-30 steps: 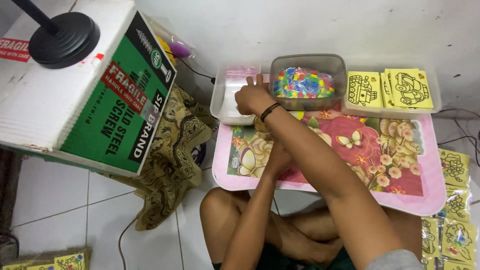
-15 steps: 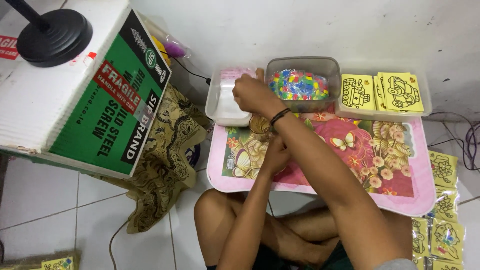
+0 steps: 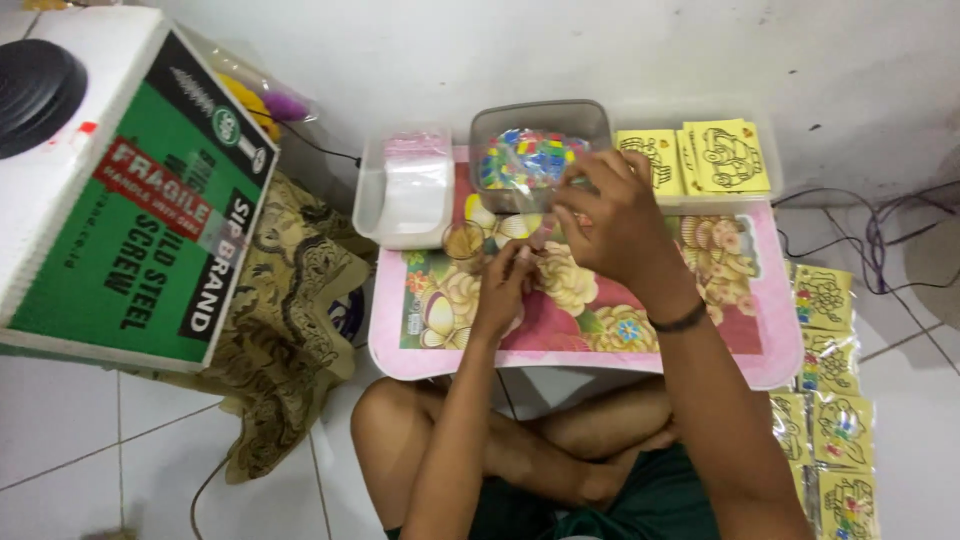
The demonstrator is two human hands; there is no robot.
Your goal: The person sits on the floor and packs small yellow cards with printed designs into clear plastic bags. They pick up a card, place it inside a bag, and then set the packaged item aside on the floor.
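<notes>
While the right hand [image 3: 615,215] pinches a small clear bag [image 3: 545,165] over the grey tub [image 3: 540,115] at the counter's [image 3: 600,345] far edge, the left hand's [image 3: 505,285] curled fingers wait just below, seemingly empty.

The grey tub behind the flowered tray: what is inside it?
The grey tub holds many small colourful pieces in red, blue, yellow and green, seemingly under clear plastic. The right hand covers its front right corner, so the contents there are hidden.

clear bag [image 3: 545,160] | multicoloured bits inside | over grey tub [image 3: 540,118]
</notes>
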